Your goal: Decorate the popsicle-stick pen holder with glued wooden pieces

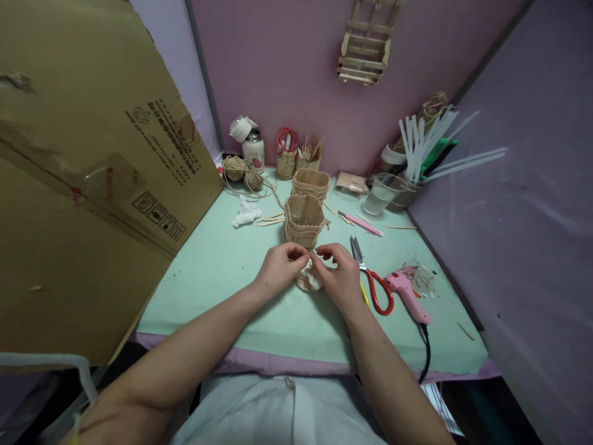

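Observation:
My left hand (281,267) and my right hand (341,275) meet at the middle of the table. Thumb and fingers are pinched together on both, around something too small to make out. Just below the fingertips lies a round, whitish piece with brown patches (308,279), partly covered by my right hand. Right behind my hands stands a woven-looking tan basket (304,224), open at the top. A second, similar basket (311,179) is behind it. To the right of my right hand lie scissors (380,293) with red handles, blades pointing away.
A pink glue gun (408,295) with a black cord rests at the right. A pink pen-like tool (364,224) and thin wooden strips (271,219) lie farther back. Twine balls (235,167), a plastic cup (380,194) and white glue sticks (417,145) stand behind. A large cardboard box (92,185) blocks the left.

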A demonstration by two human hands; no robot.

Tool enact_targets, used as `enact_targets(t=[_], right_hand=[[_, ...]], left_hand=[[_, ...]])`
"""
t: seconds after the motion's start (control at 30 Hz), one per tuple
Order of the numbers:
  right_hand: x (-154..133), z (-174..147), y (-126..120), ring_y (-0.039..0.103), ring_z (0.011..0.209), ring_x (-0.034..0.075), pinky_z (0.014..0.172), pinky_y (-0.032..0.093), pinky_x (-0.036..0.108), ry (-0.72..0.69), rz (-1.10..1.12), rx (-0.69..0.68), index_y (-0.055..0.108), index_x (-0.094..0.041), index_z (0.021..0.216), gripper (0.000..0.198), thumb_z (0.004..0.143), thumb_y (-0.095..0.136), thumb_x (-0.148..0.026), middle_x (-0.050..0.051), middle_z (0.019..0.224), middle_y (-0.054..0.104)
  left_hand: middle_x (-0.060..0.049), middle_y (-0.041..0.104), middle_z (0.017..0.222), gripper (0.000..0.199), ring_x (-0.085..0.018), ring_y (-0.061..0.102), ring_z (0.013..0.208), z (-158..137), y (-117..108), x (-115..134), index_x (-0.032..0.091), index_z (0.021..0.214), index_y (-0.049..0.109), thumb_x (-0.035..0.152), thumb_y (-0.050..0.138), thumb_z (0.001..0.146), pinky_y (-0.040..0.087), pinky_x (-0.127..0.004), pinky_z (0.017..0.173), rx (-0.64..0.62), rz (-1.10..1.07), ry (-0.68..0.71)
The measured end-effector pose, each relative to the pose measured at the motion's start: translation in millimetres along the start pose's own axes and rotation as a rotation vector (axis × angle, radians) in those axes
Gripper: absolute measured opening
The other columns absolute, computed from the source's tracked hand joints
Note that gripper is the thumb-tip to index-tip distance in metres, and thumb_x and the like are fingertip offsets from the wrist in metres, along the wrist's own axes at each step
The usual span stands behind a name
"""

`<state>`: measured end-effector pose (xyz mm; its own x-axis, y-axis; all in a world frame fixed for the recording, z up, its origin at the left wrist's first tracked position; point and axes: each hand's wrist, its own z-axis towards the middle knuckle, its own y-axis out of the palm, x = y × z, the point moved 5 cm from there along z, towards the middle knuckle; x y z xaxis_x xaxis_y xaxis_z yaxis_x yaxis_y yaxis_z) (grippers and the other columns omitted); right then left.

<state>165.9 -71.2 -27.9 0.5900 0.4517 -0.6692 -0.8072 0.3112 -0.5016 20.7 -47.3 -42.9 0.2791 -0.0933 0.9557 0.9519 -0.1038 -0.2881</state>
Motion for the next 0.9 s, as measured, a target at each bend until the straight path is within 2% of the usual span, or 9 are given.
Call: enact_targets(t=[0.1,0.2,0.47,0.73,0.9], right_hand=[[-6,-1,1,0.055,0.074,0.018,0.071,0.044,0.033,-0.118,-0.116,0.013,0.06,-0.021,0.081,0.005,0.085,0.058,-0.021,0.003,0.076,0.063],[-10,-3,2,0.054,0.073,0.019,0.069,0.042,0.033,-0.174,-0.207,0.02,0.059,-0.021,0.079,0.006,0.085,0.057,-0.018,0.003,0.074,0.063],[-12,-5,2,0.052,0.069,0.019,0.067,0.039,0.032,-0.168,-0.336,0.013,0.056,-0.021,0.074,0.012,0.084,0.053,-0.015,0.002,0.069,0.061],[-1,-5,9,0.049,0.069,0.019,0.064,0.036,0.031,0.039,-0.24,-0.043,0.049,-0.023,0.074,0.011,0.084,0.046,-0.018,0.002,0.071,0.056],[12,-4,0,0.049,0.062,0.018,0.059,0.035,0.03,0.248,-0.099,-0.012,0.048,-0.024,0.072,0.015,0.085,0.041,-0.021,0.0,0.066,0.055]], left_hand=[[-0.003,0.071,0.075,0.013,-0.015,0.063,0.07,-1,0,2,0.015,0.076,0.069,0.024,0.06,0.072,0.046,-0.025,0.066,0.006,0.057,0.033],[-0.002,0.071,0.074,0.013,-0.014,0.062,0.069,-2,-1,5,0.016,0.076,0.069,0.022,0.059,0.072,0.046,-0.024,0.066,0.016,0.121,0.083],[-0.002,0.071,0.073,0.013,-0.014,0.062,0.068,-3,1,6,0.016,0.076,0.07,0.021,0.058,0.073,0.046,-0.023,0.065,-0.008,0.156,0.126],[-0.004,0.07,0.074,0.013,-0.015,0.062,0.069,-1,3,-1,0.015,0.074,0.069,0.023,0.06,0.069,0.045,-0.025,0.065,-0.053,0.074,-0.001],[-0.003,0.067,0.068,0.012,-0.013,0.057,0.063,2,3,-5,0.014,0.07,0.067,0.022,0.062,0.063,0.043,-0.025,0.062,-0.071,-0.113,-0.133]])
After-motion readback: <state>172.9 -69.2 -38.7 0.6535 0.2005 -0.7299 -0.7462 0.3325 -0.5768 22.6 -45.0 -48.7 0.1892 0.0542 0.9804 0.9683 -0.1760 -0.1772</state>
